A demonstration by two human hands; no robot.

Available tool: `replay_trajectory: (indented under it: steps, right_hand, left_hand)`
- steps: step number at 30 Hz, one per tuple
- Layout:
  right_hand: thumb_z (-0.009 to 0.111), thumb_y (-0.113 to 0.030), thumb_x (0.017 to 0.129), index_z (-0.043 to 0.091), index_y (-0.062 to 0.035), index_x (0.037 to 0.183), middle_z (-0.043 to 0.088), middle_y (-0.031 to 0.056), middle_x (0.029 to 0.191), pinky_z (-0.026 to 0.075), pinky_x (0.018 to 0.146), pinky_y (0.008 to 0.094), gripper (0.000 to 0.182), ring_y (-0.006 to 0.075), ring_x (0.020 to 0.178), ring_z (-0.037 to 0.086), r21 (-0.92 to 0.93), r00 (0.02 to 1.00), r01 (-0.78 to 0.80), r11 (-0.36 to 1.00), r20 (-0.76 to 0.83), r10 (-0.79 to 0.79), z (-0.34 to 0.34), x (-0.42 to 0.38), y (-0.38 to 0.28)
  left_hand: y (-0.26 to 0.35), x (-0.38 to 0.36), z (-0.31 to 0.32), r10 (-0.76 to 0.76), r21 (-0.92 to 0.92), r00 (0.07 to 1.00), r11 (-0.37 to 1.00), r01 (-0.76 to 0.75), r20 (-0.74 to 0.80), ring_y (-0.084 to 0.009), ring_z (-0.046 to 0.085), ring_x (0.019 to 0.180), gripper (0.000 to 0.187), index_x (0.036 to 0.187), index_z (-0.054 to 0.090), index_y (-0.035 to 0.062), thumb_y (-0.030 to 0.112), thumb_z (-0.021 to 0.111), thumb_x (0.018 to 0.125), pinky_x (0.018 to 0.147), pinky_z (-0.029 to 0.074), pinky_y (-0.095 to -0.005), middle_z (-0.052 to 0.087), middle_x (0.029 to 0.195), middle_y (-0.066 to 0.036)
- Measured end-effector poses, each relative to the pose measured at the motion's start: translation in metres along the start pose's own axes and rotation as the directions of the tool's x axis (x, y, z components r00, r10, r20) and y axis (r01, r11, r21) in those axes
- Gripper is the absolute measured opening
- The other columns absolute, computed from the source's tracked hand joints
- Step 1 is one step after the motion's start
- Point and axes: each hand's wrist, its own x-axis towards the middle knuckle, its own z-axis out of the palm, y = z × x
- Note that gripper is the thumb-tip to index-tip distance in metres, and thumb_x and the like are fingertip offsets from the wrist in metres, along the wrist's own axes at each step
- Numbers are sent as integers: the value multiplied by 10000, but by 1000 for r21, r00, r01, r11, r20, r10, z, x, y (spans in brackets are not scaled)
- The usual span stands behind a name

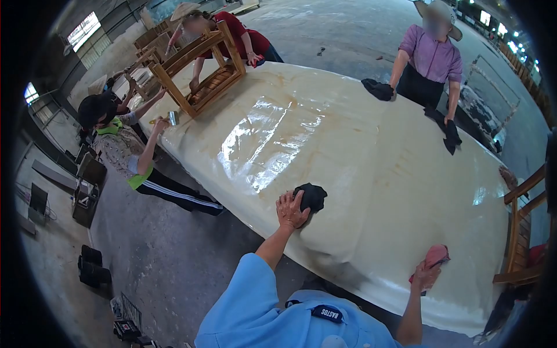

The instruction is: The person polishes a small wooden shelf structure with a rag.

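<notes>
My left hand [292, 211] rests on the sheet-covered table [348, 174], its outer fingers spread. A bunched black cloth [311, 198] sits in the grip between its thumb and index finger. Farther right, near the table's front edge, my right hand [427, 274] is closed around a folded pink-red cloth [437, 255]. The cloth sticks out beyond the fingers, with part of it showing below the palm. Pale, glossy sheeting with brownish smears lies under both hands.
Across the table, a person [432, 55] holds dark cloths [377, 89]. A wooden frame [203, 72] stands at the far left, with people around it; one [125, 139] holds a brush [172, 118]. Another wooden piece [516, 232] stands at the right edge. Black containers [93, 268] stand on the floor.
</notes>
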Motion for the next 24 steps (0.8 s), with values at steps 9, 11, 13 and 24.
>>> replay_trajectory:
  steps: [9,11,13,24]
  right_hand:
    - [618,-427,793,479,-55,1295,548,204,1085,490,794,527,641,395,991,593,20,998,-35,999,52,34,-18,-2,-13]
    - [616,-429,793,478,-56,1296,550,202,1086,491,795,525,641,394,988,594,28,999,-30,999,41,29,-16,-2,-12]
    - [609,-433,795,478,-58,1298,551,199,1090,493,800,525,641,390,988,597,25,999,-26,999,42,25,-14,-2,-10]
    - [617,-419,794,470,-70,1314,554,193,1099,492,811,531,643,396,997,596,19,997,-53,998,64,52,-21,-3,-15]
  left_hand:
    - [0,0,-1,8,-4,1000,1000,-8,3,-306,437,1179,687,1300,519,234,405,720,666,953,341,-461,482,1273,-89]
    - [0,0,-1,7,-2,1000,1000,-7,6,-307,437,1181,688,1302,518,236,404,719,666,954,341,-461,481,1276,-89]
    - [-1,0,1,7,0,1000,1000,-7,1,-308,437,1182,686,1302,518,237,404,719,667,954,340,-461,481,1276,-89]
    - [-1,-1,-3,-4,-5,1000,1000,4,4,-310,441,1184,688,1295,518,232,403,726,663,960,342,-463,484,1269,-96]
